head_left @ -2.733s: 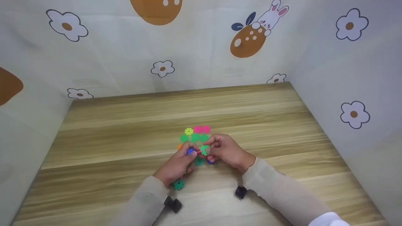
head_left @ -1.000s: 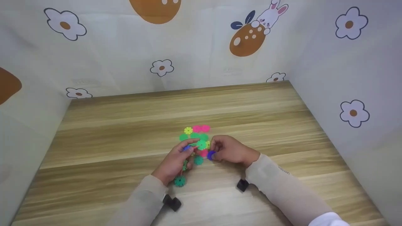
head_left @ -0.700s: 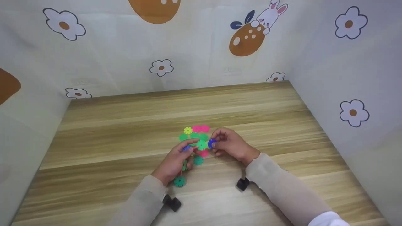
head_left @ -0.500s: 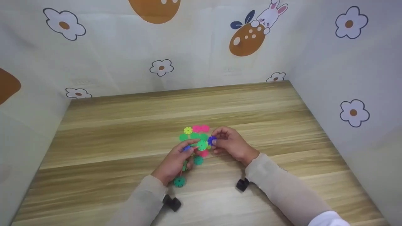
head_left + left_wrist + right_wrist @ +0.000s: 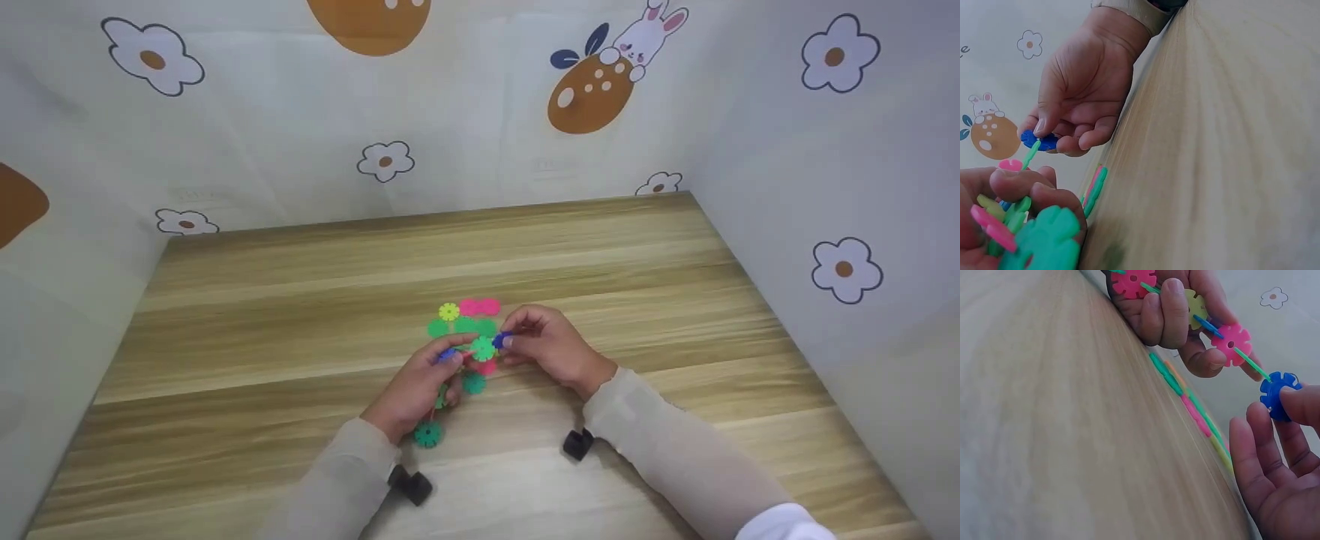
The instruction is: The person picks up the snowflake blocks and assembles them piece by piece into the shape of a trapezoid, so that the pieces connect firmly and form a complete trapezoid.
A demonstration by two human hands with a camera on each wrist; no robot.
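My left hand (image 5: pixel 411 386) grips a chain of notched plastic snowflake discs, slotted edge to edge. In the right wrist view, a yellow disc (image 5: pixel 1196 308), a pink disc (image 5: pixel 1241 337) and a green disc (image 5: pixel 1252 364) seen edge-on follow one another along it. A dark green disc (image 5: pixel 427 434) hangs at the chain's near end, below the palm. My right hand (image 5: pixel 551 345) pinches a blue disc (image 5: pixel 1279 395) between thumb and fingers. The blue rim meets the outer edge of the green disc. Part of the chain is hidden behind the left fingers.
Loose discs lie flat on the wooden table (image 5: pixel 300 300) beyond and under the hands: a yellow one (image 5: pixel 449 312), pink ones (image 5: pixel 490 307), green ones (image 5: pixel 438 328) and a teal one (image 5: pixel 474 383). Patterned cloth walls (image 5: pixel 480 97) stand behind and at both sides.
My right hand has let go of the green disc, taken the blue disc from the table and raised it against the green one. My left hand keeps its grip on the chain.
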